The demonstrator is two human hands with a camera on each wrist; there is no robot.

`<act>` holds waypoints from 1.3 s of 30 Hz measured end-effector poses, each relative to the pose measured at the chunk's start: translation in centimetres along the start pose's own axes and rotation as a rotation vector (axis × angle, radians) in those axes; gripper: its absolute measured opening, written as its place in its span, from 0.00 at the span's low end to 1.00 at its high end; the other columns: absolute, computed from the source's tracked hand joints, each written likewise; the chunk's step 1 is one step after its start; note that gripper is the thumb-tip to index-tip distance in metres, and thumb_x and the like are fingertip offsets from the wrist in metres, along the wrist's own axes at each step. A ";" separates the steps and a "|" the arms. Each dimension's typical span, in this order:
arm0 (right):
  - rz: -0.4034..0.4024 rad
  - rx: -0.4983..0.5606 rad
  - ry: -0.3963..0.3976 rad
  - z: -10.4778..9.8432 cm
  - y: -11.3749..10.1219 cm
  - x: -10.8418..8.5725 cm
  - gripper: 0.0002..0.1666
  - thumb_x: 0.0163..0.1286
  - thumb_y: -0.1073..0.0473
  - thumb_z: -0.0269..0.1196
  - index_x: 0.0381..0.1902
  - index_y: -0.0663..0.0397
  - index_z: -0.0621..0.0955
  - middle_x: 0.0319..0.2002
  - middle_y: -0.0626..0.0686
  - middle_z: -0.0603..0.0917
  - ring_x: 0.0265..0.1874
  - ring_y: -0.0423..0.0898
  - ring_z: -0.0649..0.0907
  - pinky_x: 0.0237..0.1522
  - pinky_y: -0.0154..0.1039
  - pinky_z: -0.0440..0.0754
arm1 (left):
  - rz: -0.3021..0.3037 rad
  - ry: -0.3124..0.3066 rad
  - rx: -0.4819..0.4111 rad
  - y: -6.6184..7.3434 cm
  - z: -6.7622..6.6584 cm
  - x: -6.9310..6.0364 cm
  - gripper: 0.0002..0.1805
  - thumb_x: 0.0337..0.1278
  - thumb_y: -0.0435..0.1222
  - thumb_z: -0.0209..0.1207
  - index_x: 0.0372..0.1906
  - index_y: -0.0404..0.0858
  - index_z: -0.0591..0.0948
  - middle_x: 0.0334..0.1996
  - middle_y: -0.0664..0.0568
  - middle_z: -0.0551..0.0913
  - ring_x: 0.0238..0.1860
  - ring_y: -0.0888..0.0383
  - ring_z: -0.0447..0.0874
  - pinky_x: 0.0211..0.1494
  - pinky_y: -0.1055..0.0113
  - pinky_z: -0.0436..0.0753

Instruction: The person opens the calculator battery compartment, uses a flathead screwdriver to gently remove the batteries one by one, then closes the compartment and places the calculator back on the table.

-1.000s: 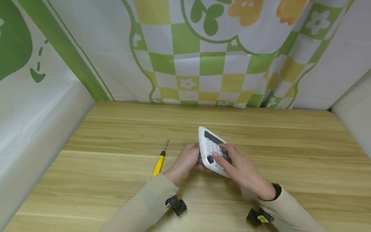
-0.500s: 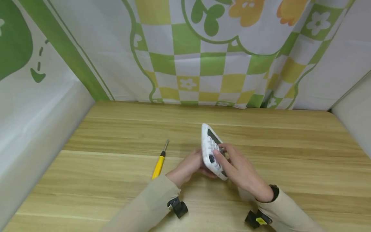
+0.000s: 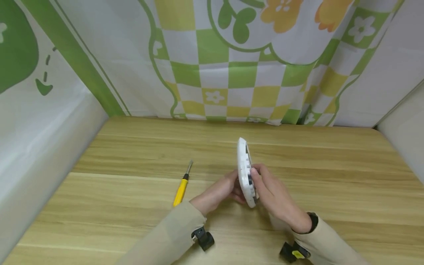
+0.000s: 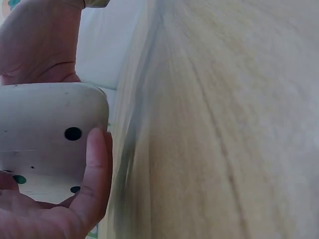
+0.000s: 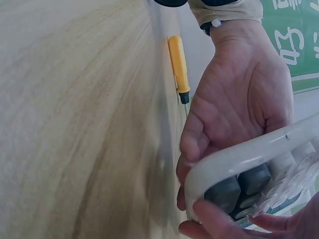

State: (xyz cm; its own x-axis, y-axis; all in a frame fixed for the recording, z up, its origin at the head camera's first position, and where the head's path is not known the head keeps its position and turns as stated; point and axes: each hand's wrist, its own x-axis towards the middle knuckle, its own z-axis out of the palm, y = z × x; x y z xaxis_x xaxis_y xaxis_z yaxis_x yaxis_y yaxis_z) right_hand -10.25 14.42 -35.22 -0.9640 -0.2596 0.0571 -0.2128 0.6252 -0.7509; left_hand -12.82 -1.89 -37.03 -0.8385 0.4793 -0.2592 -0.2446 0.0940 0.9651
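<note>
wood tabletop (image 3: 132, 162): left hand (image 3: 216, 192), right hand (image 3: 278, 197), fingers (image 4: 97, 174) curled, grasping tilted white calculator (image 3: 243, 173).

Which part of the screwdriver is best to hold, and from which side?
Probably the yellow handle, from above: the screwdriver lies flat, its handle is thicker than the shaft. Coming from the left should avoid the left sleeve, close to the handle's near end.

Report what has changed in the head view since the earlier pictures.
The calculator has turned nearly edge-on, its keys swinging toward the right hand, and has shifted slightly right. The left hand has moved right with it. Both hands still hold it; nothing was let go. The yellow screwdriver stayed on the table.
</note>
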 end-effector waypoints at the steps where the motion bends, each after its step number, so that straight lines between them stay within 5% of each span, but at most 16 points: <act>1: 0.002 0.020 -0.008 0.0 0.0 0.0 0.26 0.79 0.45 0.37 0.61 0.56 0.69 0.46 0.59 0.80 0.36 0.46 0.80 0.30 0.38 0.79 | -0.006 0.003 0.000 0.0 0.0 0.0 0.32 0.76 0.49 0.31 0.55 0.26 0.74 0.42 0.33 0.83 0.34 0.54 0.83 0.42 0.60 0.84; 16: 0.074 0.168 -0.021 -0.8 -0.4 -0.1 0.29 0.80 0.46 0.32 0.59 0.58 0.70 0.40 0.61 0.83 0.30 0.47 0.82 0.28 0.41 0.81 | -0.053 0.072 0.094 0.3 -0.2 -0.1 0.36 0.73 0.56 0.32 0.54 0.27 0.74 0.39 0.41 0.81 0.33 0.58 0.76 0.42 0.64 0.80; 20: 0.058 0.324 -0.032 -0.9 -0.5 0.1 0.32 0.80 0.48 0.31 0.60 0.65 0.70 0.43 0.65 0.84 0.34 0.48 0.84 0.33 0.44 0.83 | -0.070 0.101 0.084 0.4 -0.2 -0.3 0.37 0.72 0.58 0.35 0.60 0.29 0.72 0.51 0.39 0.79 0.47 0.52 0.78 0.54 0.57 0.78; 25: 0.047 0.424 -0.049 -1.1 -0.5 0.2 0.34 0.80 0.48 0.29 0.61 0.72 0.69 0.48 0.68 0.81 0.40 0.46 0.84 0.37 0.41 0.83 | -0.113 0.174 0.046 0.5 0.0 -0.6 0.42 0.67 0.61 0.40 0.65 0.27 0.64 0.62 0.36 0.68 0.63 0.43 0.68 0.65 0.48 0.69; 33: 0.067 0.389 -0.063 -1.9 -0.6 0.0 0.36 0.80 0.47 0.32 0.54 0.76 0.74 0.46 0.68 0.83 0.44 0.50 0.85 0.42 0.35 0.83 | -0.097 0.255 0.063 0.3 0.3 -0.4 0.40 0.66 0.59 0.46 0.60 0.24 0.67 0.57 0.35 0.70 0.54 0.45 0.73 0.57 0.52 0.74; 39: 0.097 0.415 -0.114 -2.4 -0.5 -0.2 0.38 0.80 0.45 0.31 0.63 0.73 0.68 0.53 0.69 0.79 0.51 0.55 0.82 0.49 0.40 0.82 | -0.106 0.286 0.110 0.2 0.1 -0.5 0.40 0.63 0.61 0.48 0.57 0.26 0.68 0.54 0.37 0.72 0.50 0.48 0.73 0.51 0.56 0.76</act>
State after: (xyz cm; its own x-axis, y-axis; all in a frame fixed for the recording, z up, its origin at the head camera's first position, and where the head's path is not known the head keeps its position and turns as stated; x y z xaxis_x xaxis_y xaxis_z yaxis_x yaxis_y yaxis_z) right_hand -10.35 15.92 -33.30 -0.9478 -0.3080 -0.0821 -0.0176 0.3078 -0.9513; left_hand -12.44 -2.02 -36.71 -0.9181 0.1983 -0.3433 -0.2965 0.2316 0.9265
